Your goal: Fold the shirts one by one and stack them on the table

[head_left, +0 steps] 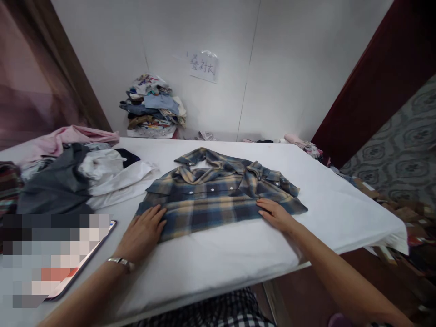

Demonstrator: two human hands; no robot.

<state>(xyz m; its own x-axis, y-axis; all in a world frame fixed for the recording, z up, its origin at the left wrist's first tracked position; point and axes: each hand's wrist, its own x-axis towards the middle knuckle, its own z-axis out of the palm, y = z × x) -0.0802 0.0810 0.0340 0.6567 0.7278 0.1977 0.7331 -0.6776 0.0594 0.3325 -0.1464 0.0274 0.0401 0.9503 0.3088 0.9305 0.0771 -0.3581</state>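
Pale wall panels (289,54) stand behind a bench (218,261) covered in white cloth; a handwritten paper sign (205,69) is fixed to the wall. Against the wall rises a stack of clothes (158,106), and on the left of the bench lies a loose heap of garments (56,181), pink, dark grey and white. Nearer to me on that side is a flat, phone-like device (86,256), most of it blurred out.

Directly before me, mid-bench, lies a plaid shirt (211,206) in dark blue and tan. Its row of pale buttons runs roughly along my near edge. Beyond them the cloth loops around a gap where white shows through, and towards the right it is bunched and creased.

My left hand (142,230), a bracelet (121,262) at its wrist, rests on the near left corner, fingers slightly spread. My right hand (275,215) rests on the near edge further right, fingers extended and closer together. Neither appears to grip; I cannot tell whether any cloth is tucked beneath.

I judge this to be a smoothing step. Light, flat, even pressure should serve best, drawing the cloth outward without dragging the near edge crooked. The bunched right side likely needs the most care, since creases there could be pressed in; the left hand makes a good anchor.
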